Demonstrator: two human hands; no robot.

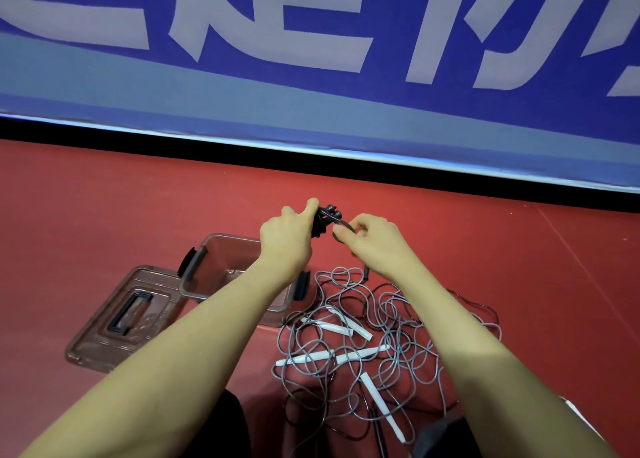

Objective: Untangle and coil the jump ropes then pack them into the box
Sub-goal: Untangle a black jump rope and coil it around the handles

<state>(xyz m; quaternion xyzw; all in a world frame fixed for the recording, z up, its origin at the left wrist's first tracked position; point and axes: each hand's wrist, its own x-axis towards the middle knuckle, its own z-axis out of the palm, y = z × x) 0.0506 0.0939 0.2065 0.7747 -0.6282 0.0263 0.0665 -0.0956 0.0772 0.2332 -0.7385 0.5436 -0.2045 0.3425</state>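
Jump ropes (374, 350) tangled on red floor (104, 197) beside blue banner (311, 104)

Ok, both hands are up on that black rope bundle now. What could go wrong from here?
1. The left hand and right hand grip the black rope bundle above the floor; a slack wrap could let the coil spring open.
2. The grey rope tangle lies against the open box; a trailing strand may drag in.
3. The white handles sit threaded through loops and may snag later.
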